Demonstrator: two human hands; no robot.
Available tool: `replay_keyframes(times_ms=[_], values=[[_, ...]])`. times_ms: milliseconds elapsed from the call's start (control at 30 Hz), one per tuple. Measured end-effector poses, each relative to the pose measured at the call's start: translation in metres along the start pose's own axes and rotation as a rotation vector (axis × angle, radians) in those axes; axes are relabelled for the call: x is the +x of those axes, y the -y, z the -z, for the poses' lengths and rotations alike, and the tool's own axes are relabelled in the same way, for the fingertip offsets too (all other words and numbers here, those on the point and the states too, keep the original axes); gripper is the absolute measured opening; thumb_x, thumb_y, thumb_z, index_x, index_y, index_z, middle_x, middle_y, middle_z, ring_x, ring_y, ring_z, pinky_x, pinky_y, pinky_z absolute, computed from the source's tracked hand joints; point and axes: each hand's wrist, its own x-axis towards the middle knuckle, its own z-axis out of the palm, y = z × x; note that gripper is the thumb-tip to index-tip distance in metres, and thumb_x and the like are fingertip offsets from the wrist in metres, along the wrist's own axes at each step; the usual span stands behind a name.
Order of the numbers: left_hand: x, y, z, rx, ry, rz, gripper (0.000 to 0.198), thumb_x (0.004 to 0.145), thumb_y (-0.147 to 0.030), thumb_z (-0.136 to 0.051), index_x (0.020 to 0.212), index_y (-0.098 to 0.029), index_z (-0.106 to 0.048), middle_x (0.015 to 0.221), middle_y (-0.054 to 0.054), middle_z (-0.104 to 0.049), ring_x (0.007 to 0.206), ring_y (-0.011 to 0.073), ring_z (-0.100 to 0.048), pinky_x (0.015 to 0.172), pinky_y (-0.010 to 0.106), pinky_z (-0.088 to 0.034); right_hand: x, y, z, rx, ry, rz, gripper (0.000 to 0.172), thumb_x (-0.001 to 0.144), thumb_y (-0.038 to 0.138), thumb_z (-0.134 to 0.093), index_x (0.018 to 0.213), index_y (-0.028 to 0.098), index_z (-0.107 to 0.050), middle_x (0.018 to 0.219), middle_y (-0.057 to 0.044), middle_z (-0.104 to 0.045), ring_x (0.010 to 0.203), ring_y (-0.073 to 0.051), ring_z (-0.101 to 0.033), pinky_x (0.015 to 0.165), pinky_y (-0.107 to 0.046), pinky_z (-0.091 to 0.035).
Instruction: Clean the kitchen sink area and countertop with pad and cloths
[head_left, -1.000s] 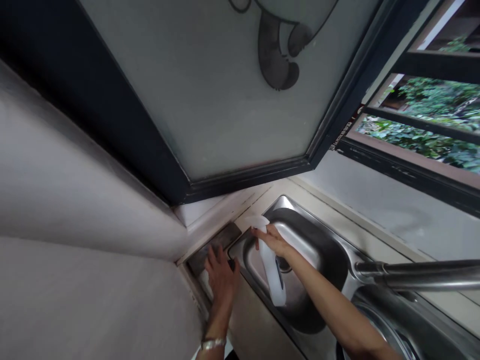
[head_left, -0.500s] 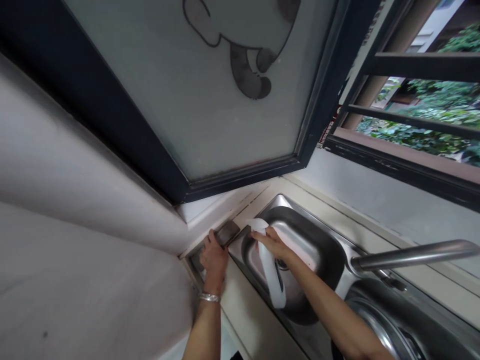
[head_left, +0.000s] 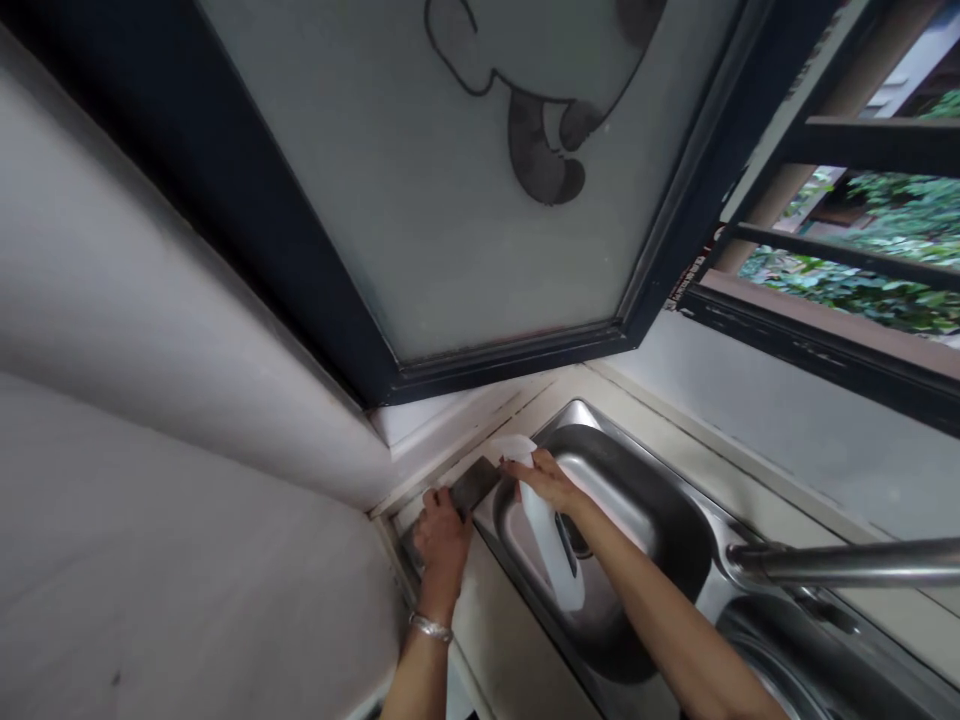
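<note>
My right hand (head_left: 546,478) grips a white spray bottle (head_left: 553,550) near its top, above the left sink basin (head_left: 637,480). The bottle leans, its spray head (head_left: 514,446) pointing left. Close by on the left, my left hand (head_left: 441,530) is closed around a flat, dark grey-brown rectangular piece (head_left: 475,486) at the counter corner. The piece's exact kind is not clear, and part of it is hidden under the fingers. Its far end lies right beside the spray head and the fingers of my right hand. A silver bracelet (head_left: 431,628) circles my left wrist.
A steel faucet (head_left: 847,562) reaches over the sink from the right. In the second basin sits a round metal item (head_left: 772,660), partly cut off. A dark-framed frosted pane (head_left: 480,260) hangs over the corner. Walls stand at the left, and a barred window (head_left: 862,250) at the right.
The view has shifted slightly, moving the sink rightward in the picture. Relative to the sink, the spray bottle has come left, nearer the rectangular piece. Both hands keep their hold.
</note>
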Motion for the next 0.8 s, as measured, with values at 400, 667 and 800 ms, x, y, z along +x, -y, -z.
replay_keyframes(times_ms=[400, 667, 800], values=[[-0.011, 0.000, -0.006, -0.012, 0.013, -0.017, 0.043, 0.095, -0.032, -0.060, 0.133, -0.013, -0.052, 0.131, 0.017, -0.054, 0.112, 0.0337, -0.063, 0.087, 0.042, -0.055, 0.003, 0.030, -0.043, -0.207, 0.254, 0.025, 0.038, 0.082, 0.047, -0.069, 0.056, 0.020, -0.061, 0.044, 0.001, -0.057, 0.041, -0.012, -0.048, 0.043, -0.024, -0.037], [-0.031, 0.011, -0.012, -0.075, -0.006, -0.066, 0.040, 0.101, -0.028, -0.049, 0.139, -0.017, -0.052, 0.131, 0.019, -0.058, 0.125, 0.0328, -0.059, 0.097, 0.042, -0.054, 0.002, 0.025, -0.071, -0.143, 0.420, 0.096, 0.043, 0.074, 0.062, -0.076, 0.071, 0.021, -0.066, 0.055, 0.003, -0.060, 0.051, -0.013, -0.053, 0.049, -0.023, -0.040], [-0.048, 0.022, -0.022, -0.125, -0.017, -0.109, 0.053, 0.095, -0.019, -0.054, 0.147, -0.022, -0.046, 0.137, 0.016, -0.059, 0.123, 0.0284, -0.061, 0.101, 0.039, -0.054, -0.001, 0.031, -0.074, -0.196, 0.425, 0.152, 0.042, 0.075, 0.060, -0.077, 0.069, 0.020, -0.066, 0.059, 0.001, -0.062, 0.057, -0.015, -0.057, 0.052, -0.023, -0.042]])
